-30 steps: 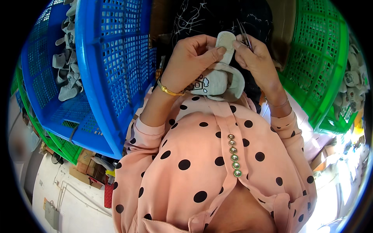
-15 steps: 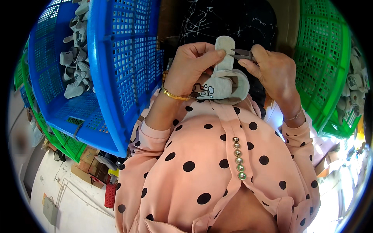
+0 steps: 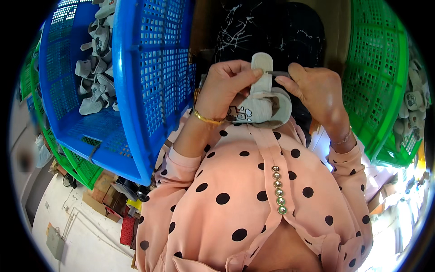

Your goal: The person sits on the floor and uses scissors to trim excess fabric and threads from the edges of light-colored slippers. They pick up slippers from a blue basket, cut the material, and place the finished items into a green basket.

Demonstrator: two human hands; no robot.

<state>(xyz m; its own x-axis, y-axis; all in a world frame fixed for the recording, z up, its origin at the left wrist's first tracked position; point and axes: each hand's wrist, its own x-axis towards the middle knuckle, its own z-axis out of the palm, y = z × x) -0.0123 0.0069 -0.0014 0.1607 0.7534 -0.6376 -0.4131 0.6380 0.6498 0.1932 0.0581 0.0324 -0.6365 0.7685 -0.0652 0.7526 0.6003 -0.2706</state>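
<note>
A small pale grey child's shoe [image 3: 257, 108] with a dark outlined cartoon picture rests against my front. Its long strap [image 3: 261, 61] stands up, away from me. My left hand [image 3: 222, 88] is closed on the shoe, thumb pressed on the strap and the other fingers behind it. In my right hand [image 3: 317, 88] are thread snips [image 3: 278, 73], mostly covered by the fingers. Their dark blades look pressed together, and the tips meet the strap's right edge beside my left thumb. Whether a thread lies between them is too small to tell.
At my left stands a tall blue mesh basket [image 3: 118, 90] with several similar grey shoes [image 3: 97, 86] in it. A green basket [image 3: 369, 90] on my right has more shoes [image 3: 413, 99] beyond it. White thread scraps [image 3: 235, 31] lie scattered over the black surface ahead.
The snips' blades, spread apart before, have come together at the strap's edge. Both hands and the shoe sit slightly lower in the picture.
</note>
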